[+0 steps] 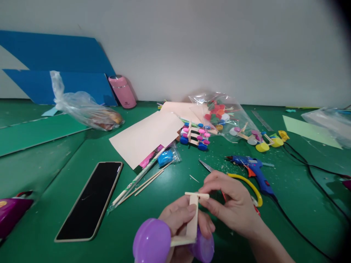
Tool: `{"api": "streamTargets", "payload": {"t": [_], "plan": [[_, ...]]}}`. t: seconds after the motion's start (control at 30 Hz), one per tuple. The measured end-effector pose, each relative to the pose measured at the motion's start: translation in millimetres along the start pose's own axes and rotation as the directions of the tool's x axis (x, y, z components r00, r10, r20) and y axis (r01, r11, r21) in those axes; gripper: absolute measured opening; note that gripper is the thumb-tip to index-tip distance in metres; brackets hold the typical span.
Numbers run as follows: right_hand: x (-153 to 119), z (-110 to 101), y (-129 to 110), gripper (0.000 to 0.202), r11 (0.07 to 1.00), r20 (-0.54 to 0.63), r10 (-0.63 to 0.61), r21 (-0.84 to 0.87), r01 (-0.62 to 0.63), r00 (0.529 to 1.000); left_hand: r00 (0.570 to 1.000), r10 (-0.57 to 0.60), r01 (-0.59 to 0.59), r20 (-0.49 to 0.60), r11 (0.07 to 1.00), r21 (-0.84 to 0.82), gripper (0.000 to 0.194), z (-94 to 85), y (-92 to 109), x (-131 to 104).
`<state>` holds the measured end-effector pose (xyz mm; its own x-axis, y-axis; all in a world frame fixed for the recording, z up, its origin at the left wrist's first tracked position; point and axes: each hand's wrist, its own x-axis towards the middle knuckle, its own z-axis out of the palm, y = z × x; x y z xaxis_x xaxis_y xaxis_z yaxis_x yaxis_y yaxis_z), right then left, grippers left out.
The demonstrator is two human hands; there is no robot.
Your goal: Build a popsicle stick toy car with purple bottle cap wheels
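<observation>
My left hand (177,215) grips a small wooden-stick toy car frame (192,217) near the bottom middle of the head view. Two purple round wheels (152,239) sit at its near end, joined by a wooden axle. A short thin stick (197,195) lies crosswise at the far end of the frame. Thumb and fingers of my right hand (229,202) pinch the right end of that short stick. Just behind my right hand lie scissors (246,184) with yellow handles, partly covered by it. A blue glue gun (253,170) rests beyond them.
A phone (90,202) lies at left, beside loose wooden sticks (152,180) and pale paper (148,137). Finished-looking small cars (194,137) stand farther back, near a clear bag (227,113) of coloured caps. A pink bottle (123,92) leans by the wall. The glue gun's cord (301,233) runs right.
</observation>
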<state>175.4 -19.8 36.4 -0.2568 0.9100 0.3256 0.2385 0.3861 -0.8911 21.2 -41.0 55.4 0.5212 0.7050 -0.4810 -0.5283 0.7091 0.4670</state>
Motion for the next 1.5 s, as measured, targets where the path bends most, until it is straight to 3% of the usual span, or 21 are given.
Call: {"api": "streamTargets", "payload": {"t": [0.43,0.63,0.93,1.1,1.3,1.5], "plan": [[-2,10,-3,0.012,0.999,-0.081,0.028,-0.025,-0.03,0.996,0.998,0.047,-0.049,-0.04,0.998,-0.044,0.009,-0.4,-7,4],[-2,14,-2,0.012,0.997,-0.119,0.069,-0.016,-0.072,0.99,0.998,0.062,-0.061,0.022,0.998,-0.034,0.023,-8.3,-12,15],[-3,8,-2,0.007,0.998,-0.046,0.066,-0.001,-0.066,0.997,0.998,0.065,-0.065,0.002,0.995,0.072,0.029,-17.3,-12,18],[-4,8,0,0.009,0.998,-0.072,0.063,0.012,-0.063,0.995,0.996,0.087,-0.087,0.011,0.991,0.102,0.027,-18.0,-12,18],[-9,8,3,0.024,0.993,-0.012,0.093,0.069,-0.092,0.996,0.992,0.127,-0.125,-0.008,0.988,0.088,0.025,-17.4,-12,18],[-12,5,5,0.021,0.994,-0.027,0.104,-0.012,-0.105,0.994,0.993,0.122,-0.122,0.002,0.987,0.109,0.026,-22.7,-15,22]]}}
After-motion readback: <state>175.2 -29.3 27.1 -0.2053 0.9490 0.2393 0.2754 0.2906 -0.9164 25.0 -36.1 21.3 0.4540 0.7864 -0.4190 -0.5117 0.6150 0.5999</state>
